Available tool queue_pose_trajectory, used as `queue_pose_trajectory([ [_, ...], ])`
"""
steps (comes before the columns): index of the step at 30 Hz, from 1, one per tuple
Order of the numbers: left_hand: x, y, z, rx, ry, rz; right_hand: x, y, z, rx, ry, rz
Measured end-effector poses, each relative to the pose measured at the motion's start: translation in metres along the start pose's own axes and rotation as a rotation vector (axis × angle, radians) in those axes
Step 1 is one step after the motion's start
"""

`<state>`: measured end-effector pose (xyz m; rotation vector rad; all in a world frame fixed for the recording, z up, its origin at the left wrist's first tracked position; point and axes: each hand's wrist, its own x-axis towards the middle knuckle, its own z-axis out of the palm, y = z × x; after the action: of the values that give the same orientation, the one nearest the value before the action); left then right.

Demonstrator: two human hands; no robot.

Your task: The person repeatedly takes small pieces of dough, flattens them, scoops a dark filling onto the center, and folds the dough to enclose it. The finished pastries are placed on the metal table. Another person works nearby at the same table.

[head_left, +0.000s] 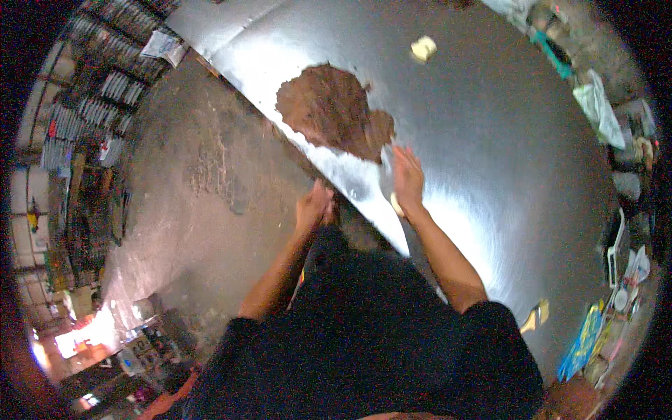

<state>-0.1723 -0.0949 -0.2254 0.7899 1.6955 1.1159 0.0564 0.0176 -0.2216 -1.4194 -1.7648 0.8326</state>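
Observation:
A flat brown mass (pixel 325 105) with a ragged outline lies on the shiny metal table (pixel 490 140); what it is made of I cannot make out. Beside its near right lobe is my right hand (pixel 408 175), fingers stretched out and pointing away from me. A small cream-coloured thing (pixel 397 204) shows at that hand's wrist side, too blurred to name. My left hand (pixel 315 204) is at the table's near left edge, its fingers curled closed; whatever they may hold is hidden.
A pale yellow lump (pixel 423 49) sits farther back on the table, and a yellowish brush-like thing (pixel 537 315) near its right side. Bags, including a green-white one (pixel 600 108), and a blue packet (pixel 582 341) line the right. Stacked racks (pixel 98 105) stand left beyond the stained floor (pixel 203 168).

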Motion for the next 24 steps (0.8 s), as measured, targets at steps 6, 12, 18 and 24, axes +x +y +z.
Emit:
queue_pose_trajectory([
  [6,-0.036,-0.044,-0.086,-0.281,0.269,-0.374,-0.032,-0.002,-0.079,-0.302,-0.476,-0.12],
  [12,-0.031,-0.084,-0.11,-0.439,0.419,-0.534,0.046,-0.046,-0.052,-0.156,-0.737,0.094],
  [18,0.004,-0.071,-0.132,-0.304,0.358,-0.511,0.247,-0.116,-0.004,1.07,-0.171,0.075],
  [24,0.007,-0.063,-0.174,-0.327,0.442,-0.513,0.365,-0.056,0.004,-0.625,0.144,-0.233],
])
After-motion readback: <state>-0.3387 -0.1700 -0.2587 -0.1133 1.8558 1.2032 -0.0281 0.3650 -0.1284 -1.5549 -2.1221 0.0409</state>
